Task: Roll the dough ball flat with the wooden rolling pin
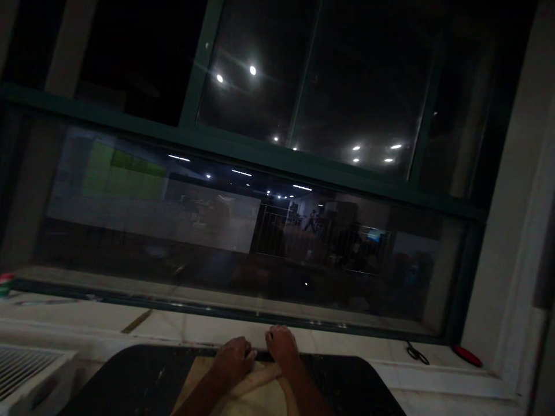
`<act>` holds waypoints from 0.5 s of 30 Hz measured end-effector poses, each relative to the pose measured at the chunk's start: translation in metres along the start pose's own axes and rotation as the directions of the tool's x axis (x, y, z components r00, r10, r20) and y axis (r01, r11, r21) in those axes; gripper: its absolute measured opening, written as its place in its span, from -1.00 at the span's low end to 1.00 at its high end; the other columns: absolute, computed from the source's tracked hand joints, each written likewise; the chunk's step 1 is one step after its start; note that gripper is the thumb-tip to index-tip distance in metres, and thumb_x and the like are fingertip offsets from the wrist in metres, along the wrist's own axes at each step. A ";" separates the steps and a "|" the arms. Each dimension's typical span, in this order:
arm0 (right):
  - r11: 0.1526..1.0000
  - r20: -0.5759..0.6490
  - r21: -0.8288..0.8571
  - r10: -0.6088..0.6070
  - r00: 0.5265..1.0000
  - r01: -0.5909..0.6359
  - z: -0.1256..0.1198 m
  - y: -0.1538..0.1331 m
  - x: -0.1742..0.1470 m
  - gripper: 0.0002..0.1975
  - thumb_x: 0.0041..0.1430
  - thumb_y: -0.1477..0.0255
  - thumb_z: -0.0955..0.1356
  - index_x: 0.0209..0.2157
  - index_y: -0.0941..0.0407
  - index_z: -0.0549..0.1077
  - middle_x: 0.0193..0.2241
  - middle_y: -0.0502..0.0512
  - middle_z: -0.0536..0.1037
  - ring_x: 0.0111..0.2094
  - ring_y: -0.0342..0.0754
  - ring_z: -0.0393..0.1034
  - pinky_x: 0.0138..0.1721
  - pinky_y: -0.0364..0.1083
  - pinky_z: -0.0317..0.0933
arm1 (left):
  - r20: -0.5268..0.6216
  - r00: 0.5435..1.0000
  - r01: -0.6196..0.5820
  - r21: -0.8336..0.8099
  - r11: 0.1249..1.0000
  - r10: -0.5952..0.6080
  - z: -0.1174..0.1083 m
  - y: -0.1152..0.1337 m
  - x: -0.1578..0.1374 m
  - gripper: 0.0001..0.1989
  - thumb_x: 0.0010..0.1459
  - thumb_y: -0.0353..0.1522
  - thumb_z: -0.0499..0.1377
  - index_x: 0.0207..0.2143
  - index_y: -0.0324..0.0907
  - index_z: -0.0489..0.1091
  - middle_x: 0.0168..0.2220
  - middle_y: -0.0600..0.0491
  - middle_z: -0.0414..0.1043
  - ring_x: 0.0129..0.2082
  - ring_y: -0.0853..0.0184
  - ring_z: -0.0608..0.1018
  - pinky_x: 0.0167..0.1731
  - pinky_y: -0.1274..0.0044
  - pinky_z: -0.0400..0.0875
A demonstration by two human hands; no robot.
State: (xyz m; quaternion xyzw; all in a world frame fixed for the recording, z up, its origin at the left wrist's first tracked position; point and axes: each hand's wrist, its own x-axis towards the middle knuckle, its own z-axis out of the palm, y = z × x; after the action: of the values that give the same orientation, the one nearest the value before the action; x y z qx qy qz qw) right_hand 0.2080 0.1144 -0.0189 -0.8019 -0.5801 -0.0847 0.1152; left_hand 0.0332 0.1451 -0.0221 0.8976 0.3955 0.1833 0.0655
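Left hand (pixel 233 359) and right hand (pixel 282 345) rest curled, side by side, on a pale dough roll (pixel 259 378) lying on a board (pixel 191 375) atop the dark table (pixel 143 381); dough likely soft, light, tearable, best held under mid-length.

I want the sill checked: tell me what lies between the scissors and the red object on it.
Bare sill: the head view shows nothing between the scissors and the red object.
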 end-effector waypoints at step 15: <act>0.997 0.064 0.026 -0.069 0.996 0.068 0.000 0.009 -0.044 -0.68 0.34 0.41 0.27 0.09 0.11 0.43 0.07 0.21 0.50 0.10 0.10 0.38 0.05 0.12 0.30 | -0.078 0.997 -0.011 0.064 0.998 0.016 -0.018 0.025 -0.043 -0.63 0.34 -0.33 -0.09 0.00 -0.16 0.45 0.01 -0.13 0.49 0.06 0.09 0.48 0.20 0.14 0.11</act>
State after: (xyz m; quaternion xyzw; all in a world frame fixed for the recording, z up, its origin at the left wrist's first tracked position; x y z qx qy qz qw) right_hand 0.2025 0.0719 -0.0317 -0.7825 -0.6116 -0.0556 0.1027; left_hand 0.0166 0.0966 -0.0106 0.8941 0.3973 0.2059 0.0200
